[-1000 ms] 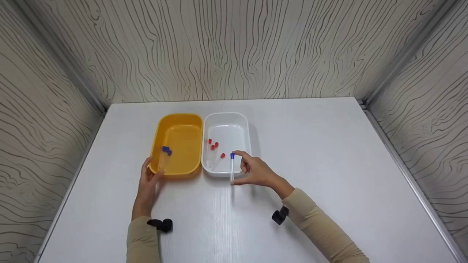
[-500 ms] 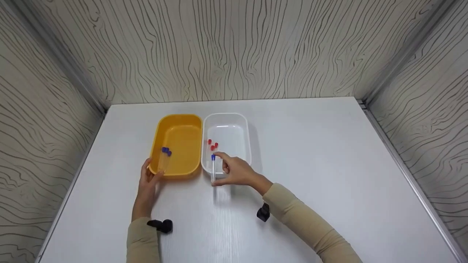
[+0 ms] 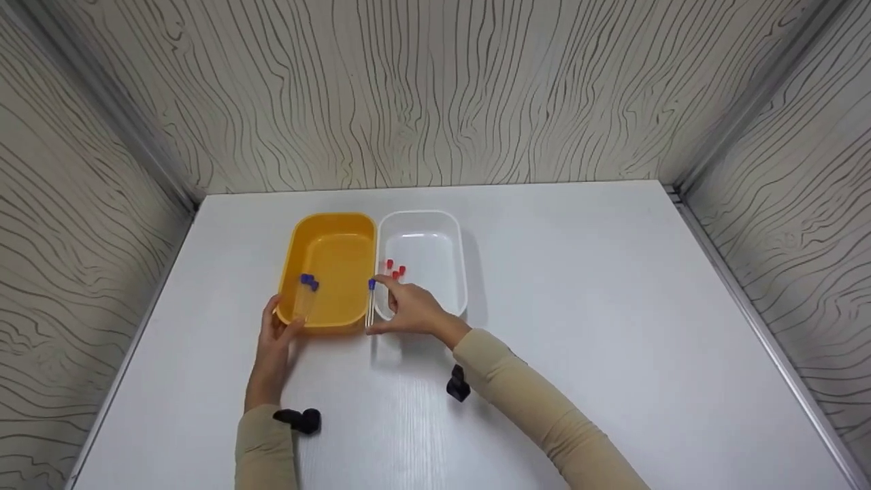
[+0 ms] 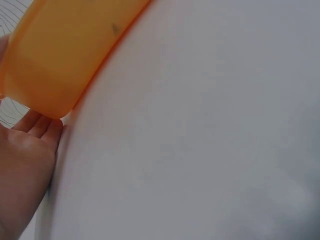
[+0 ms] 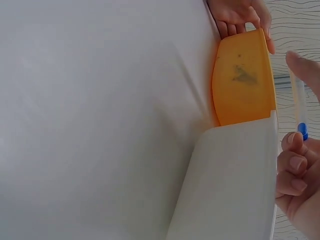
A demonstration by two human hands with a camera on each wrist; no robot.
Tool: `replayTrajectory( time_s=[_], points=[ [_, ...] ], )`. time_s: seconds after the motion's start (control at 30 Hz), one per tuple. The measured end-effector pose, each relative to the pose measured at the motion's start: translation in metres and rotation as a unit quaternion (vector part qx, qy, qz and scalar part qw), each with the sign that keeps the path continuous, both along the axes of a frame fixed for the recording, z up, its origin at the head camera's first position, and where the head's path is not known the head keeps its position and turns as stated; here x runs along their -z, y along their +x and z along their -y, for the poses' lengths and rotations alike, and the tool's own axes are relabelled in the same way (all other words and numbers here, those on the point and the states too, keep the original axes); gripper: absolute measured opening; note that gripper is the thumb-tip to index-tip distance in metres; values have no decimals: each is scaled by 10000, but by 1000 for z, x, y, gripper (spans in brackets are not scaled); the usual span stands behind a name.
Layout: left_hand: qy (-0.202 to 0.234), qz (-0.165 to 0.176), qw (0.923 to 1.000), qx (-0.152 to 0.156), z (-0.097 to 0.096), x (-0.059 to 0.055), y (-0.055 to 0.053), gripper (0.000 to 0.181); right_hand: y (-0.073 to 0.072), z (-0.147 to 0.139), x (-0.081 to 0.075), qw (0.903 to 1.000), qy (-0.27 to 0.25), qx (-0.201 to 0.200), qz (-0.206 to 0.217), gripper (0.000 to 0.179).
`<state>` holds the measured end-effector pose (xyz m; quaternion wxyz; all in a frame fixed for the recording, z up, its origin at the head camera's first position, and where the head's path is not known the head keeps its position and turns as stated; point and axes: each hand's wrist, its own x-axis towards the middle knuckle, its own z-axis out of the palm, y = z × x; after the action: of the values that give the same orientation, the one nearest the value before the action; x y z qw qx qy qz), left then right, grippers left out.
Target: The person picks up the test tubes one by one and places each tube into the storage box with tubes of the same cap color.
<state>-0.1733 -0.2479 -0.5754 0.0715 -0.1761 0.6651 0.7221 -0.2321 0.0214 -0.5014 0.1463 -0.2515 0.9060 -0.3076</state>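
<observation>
My right hand (image 3: 418,309) pinches a clear test tube with a blue cap (image 3: 370,306), thumb at its bottom end and index finger at the cap. The tube stands nearly upright, above the seam between the two trays; in the right wrist view its blue cap (image 5: 302,131) sits by the fingers. My left hand (image 3: 274,344) holds the near left corner of the yellow tray (image 3: 343,272), thumb at the rim. Three blue-capped tubes (image 3: 307,296) lie together in that tray. Red-capped tubes (image 3: 390,263) lie in the white tray (image 3: 435,272), partly hidden behind my right hand.
Both trays stand side by side on a white table (image 3: 578,286). Patterned wall panels (image 3: 435,95) close in the back and both sides. A black wrist camera (image 3: 458,384) hangs at the right sleeve, another black camera (image 3: 306,420) at the left.
My right hand has carried the blue-capped test tube leftward, from the white tray's right side to the yellow tray's right edge. The left hand keeps its place at the yellow tray.
</observation>
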Motion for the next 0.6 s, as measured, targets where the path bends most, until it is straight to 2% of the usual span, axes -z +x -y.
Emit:
replayTrajectory(
  time_s=[0.23,0.47,0.6],
  points=[
    [-33,-2,10000,-19,1,1,-1,71,-7,12,2,9980,73,411,476,96],
    [-46,-201,9998,-32,-2,-1,-1,69,-10,16,10,9989,36,398,229,94],
    [-149,-183,9997,-19,-1,-1,-1,68,-10,20,10,9981,77,521,334,95]
  ],
)
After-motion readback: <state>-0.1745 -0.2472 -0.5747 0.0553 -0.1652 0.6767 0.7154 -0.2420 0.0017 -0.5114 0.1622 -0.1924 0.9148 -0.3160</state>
